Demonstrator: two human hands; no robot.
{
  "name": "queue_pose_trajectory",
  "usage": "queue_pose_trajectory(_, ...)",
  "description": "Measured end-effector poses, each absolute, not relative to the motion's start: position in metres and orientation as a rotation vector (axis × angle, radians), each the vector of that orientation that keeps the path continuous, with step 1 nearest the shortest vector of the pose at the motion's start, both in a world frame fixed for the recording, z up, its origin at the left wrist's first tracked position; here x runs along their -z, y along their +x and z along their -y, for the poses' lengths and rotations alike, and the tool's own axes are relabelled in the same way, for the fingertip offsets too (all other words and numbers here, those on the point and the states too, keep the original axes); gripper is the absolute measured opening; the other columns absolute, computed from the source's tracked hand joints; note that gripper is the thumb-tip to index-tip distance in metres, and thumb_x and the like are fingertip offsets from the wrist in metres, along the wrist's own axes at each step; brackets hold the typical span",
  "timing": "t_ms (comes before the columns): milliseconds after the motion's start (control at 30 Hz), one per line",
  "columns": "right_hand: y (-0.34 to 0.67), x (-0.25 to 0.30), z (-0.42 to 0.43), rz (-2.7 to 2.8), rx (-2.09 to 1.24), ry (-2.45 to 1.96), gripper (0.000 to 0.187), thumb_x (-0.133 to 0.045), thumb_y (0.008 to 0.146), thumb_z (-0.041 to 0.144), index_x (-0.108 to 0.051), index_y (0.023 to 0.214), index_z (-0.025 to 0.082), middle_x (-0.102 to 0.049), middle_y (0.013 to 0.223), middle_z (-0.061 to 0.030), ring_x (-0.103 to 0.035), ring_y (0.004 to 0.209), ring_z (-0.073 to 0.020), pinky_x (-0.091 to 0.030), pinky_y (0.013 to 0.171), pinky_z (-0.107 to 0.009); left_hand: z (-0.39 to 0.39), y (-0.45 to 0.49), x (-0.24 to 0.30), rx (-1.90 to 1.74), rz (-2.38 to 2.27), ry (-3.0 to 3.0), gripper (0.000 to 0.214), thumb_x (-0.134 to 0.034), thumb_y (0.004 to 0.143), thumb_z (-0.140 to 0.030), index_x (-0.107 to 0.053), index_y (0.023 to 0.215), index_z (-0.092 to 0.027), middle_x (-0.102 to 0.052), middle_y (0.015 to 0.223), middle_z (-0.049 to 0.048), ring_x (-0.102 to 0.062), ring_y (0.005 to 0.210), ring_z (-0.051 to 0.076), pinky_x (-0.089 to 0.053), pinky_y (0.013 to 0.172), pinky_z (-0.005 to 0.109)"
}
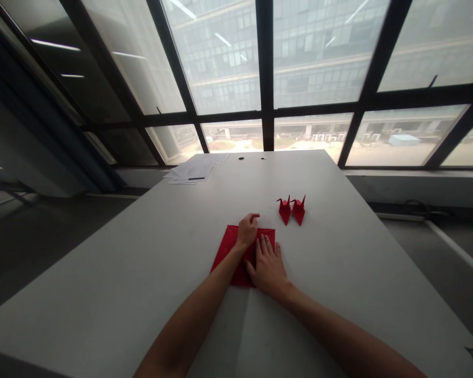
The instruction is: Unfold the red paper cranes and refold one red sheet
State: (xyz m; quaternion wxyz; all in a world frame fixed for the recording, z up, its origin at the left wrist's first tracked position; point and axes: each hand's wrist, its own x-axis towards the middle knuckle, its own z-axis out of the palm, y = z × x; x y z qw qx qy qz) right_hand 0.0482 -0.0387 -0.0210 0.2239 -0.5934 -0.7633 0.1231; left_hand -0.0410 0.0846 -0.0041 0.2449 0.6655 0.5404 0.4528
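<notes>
My right hand [268, 268] lies flat and open on the red paper [229, 247] on the counter [142, 273]. My left hand [247, 229], fingers curled, presses the paper's far edge. Beyond, two red paper cranes [292, 210] stand; farther off, white sheets [192, 171].

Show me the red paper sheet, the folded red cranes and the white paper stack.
red paper sheet [225, 248], head view, bare left part of the sheet.
folded red cranes [298, 211], head view, body of the right crane.
white paper stack [192, 171], head view, middle of the top sheet.

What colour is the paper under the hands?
Red paper, plain, seen in the head view.
</notes>
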Motion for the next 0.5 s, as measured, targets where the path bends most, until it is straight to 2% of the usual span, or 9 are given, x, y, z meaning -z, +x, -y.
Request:
queue_pose_trajectory(67,0.061,0.018,0.026,2.052,-0.327,-1.550,0.060,-0.043,0.096,0.045,-0.046,0.145,0.010,-0.035,0.156,-0.0194,-0.026,0.147,-0.0314,-0.013,0.118,-0.053,-0.081,-0.055,0.006,-1.276,-1.490,1.776,0.025,-0.048,0.090,-0.017,-0.069,0.103,-0.017,-0.072,0.110,0.0099,-0.066,0.105,0.023,-0.048,0.099,0.039)
queue_pose_trajectory(133,0.085,0.009,0.001,1.912,-0.261,-1.482,0.049,-0.044,0.096,0.037,-0.055,0.136,0.012,-0.049,0.146,-0.0185,-0.042,0.137,-0.0289,-0.027,0.115,-0.046,-0.075,-0.068,0.007,-1.290,-1.499,1.741,0.024,-0.050,0.089,-0.018,-0.070,0.102,-0.017,-0.072,0.108,0.0093,-0.066,0.104,0.023,-0.048,0.099,0.039)
queue_pose_trajectory(200,0.114,-0.006,-0.032,1.690,-0.208,-1.502,0.043,-0.047,0.094,0.032,-0.058,0.129,0.010,-0.062,0.130,-0.0187,-0.054,0.123,-0.0273,-0.039,0.106,-0.040,-0.071,-0.080,0.007,-1.281,-1.504,1.712,0.023,-0.050,0.089,-0.018,-0.070,0.100,-0.018,-0.073,0.104,0.0088,-0.067,0.100,0.023,-0.050,0.095,0.038)
queue_pose_trajectory(267,0.140,-0.022,-0.067,1.529,-0.217,-1.606,0.042,-0.049,0.093,0.031,-0.057,0.130,0.012,-0.069,0.116,-0.0162,-0.063,0.108,-0.0268,-0.046,0.095,-0.039,-0.070,-0.088,0.006,-1.269,-1.516,1.689,0.020,-0.053,0.087,-0.018,-0.070,0.097,-0.018,-0.073,0.098,0.0090,-0.068,0.095,0.024,-0.051,0.092,0.039)
queue_pose_trajectory(367,0.164,-0.043,-0.107,1.483,-0.270,-1.826,0.045,-0.054,0.092,0.034,-0.055,0.134,0.017,-0.073,0.104,-0.0136,-0.067,0.099,-0.0296,-0.048,0.085,-0.040,-0.080,-0.087,0.002,-1.297,-1.522,1.669,0.018,-0.061,0.082,-0.015,-0.070,0.097,-0.017,-0.071,0.102,0.0107,-0.066,0.100,0.025,-0.049,0.095,0.041)
queue_pose_trajectory(433,0.167,-0.051,-0.120,1.518,-0.299,-1.851,0.038,-0.062,0.086,0.030,-0.066,0.121,0.015,-0.073,0.099,-0.0169,-0.067,0.097,-0.0319,-0.048,0.082,-0.040,-0.091,-0.074,-0.001,-1.323,-1.483,1.673,0.024,-0.065,0.080,-0.014,-0.068,0.103,-0.016,-0.069,0.109,0.0112,-0.065,0.103,0.024,-0.049,0.096,0.040)
queue_pose_trajectory(500,0.164,-0.054,-0.125,1.558,-0.328,-1.827,0.021,-0.064,0.083,0.024,-0.074,0.098,0.014,-0.074,0.092,-0.0190,-0.069,0.091,-0.0319,-0.048,0.078,-0.039,-0.103,-0.055,-0.001,-1.306,-1.403,1.678,0.027,-0.066,0.082,-0.017,-0.066,0.109,-0.016,-0.070,0.103,0.0105,-0.067,0.090,0.022,-0.054,0.085,0.038)
